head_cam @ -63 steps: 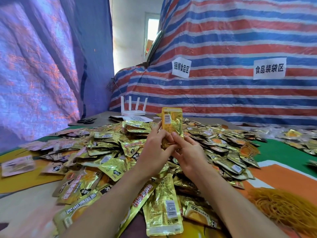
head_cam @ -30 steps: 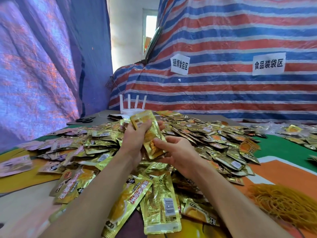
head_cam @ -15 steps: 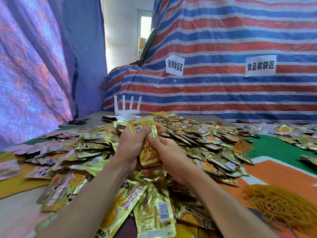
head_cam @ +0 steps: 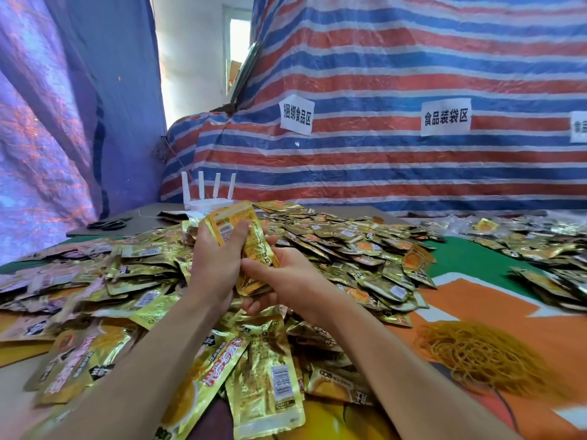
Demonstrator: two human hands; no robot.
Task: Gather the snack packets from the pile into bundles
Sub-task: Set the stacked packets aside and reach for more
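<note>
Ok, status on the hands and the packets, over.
Left hand grips stack of gold packets above the pile. Right hand pinches its lower end. Rubber bands lie loose at right, nothing in the way.

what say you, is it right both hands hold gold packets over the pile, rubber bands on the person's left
Wrong side: the head view shows the rubber bands lying to the person's right. The left hand and right hand do hold gold packets over the pile.
</note>
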